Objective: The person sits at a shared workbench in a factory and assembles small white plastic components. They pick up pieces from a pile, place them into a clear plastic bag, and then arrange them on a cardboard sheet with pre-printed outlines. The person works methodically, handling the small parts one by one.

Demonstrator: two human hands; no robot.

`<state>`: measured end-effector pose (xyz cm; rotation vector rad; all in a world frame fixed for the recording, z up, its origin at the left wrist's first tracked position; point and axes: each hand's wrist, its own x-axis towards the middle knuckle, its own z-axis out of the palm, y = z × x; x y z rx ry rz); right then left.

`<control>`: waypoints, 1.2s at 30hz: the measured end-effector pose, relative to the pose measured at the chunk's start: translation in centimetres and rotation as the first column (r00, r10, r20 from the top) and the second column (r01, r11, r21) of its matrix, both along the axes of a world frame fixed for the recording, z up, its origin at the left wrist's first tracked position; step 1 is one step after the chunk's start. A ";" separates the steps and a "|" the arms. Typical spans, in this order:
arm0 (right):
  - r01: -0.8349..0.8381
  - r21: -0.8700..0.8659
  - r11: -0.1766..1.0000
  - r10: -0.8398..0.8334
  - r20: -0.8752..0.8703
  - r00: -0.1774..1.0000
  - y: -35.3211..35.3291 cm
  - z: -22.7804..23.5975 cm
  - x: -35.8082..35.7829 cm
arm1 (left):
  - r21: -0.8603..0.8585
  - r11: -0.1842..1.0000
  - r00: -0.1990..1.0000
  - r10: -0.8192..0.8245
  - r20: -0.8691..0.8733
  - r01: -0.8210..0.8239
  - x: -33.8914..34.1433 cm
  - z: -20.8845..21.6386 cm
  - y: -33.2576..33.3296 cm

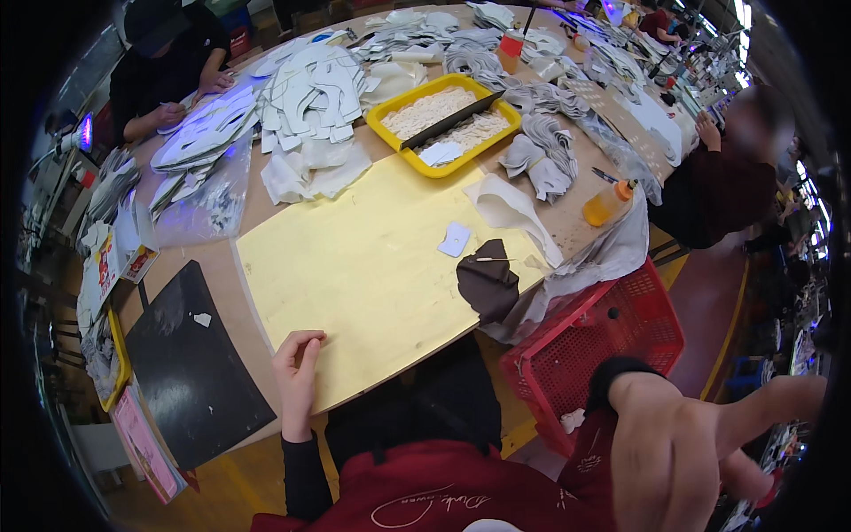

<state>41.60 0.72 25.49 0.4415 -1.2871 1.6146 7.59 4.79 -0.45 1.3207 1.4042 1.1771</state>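
My left hand [300, 372] is over the near left edge of a yellow sheet [355, 266] on the table, its thumb and fingers drawn together; nothing shows in them. Large and close at the lower right, my right hand [669, 443] is raised off the table beside a red basket. Its fingers are apart, one stretching to the right, and I see nothing held. On the sheet's right part lie a small white cut piece [455, 238] and a dark brown cloth [488, 282] with a thin pale stick [493, 259] on it.
A yellow tray [383, 133] of pale pieces, split by a dark divider, stands at the sheet's far edge. White cut pieces [310, 89] pile up beyond. An orange bottle [606, 206], the red basket [651, 306] and a black board [195, 363] flank the sheet. Two co-workers sit nearby.
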 end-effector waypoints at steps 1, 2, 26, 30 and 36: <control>-0.030 -0.029 0.999 0.029 -0.028 0.999 -0.2 -0.4 0.4 | 0.000 1.000 1.000 -0.001 -0.005 0.001 0.0 0.0 0.0; -0.044 -0.040 0.998 0.041 -0.064 0.997 -0.3 -1.1 0.7 | 0.001 1.000 1.000 0.001 -0.006 -0.001 0.0 0.0 0.0; 0.903 0.374 0.211 -0.659 0.737 -0.151 3.7 -23.0 -3.7 | -0.155 0.932 0.824 -0.202 0.530 0.328 16.0 2.1 1.8; 0.890 0.446 0.096 -0.669 0.691 -0.274 3.0 -22.4 -3.0 | -0.083 0.981 0.861 -0.112 0.496 0.176 13.6 2.4 2.1; 0.974 0.166 0.153 -0.615 0.788 -0.038 3.0 -22.2 -3.5 | -0.116 0.990 0.839 -0.001 0.544 0.076 11.0 4.0 2.5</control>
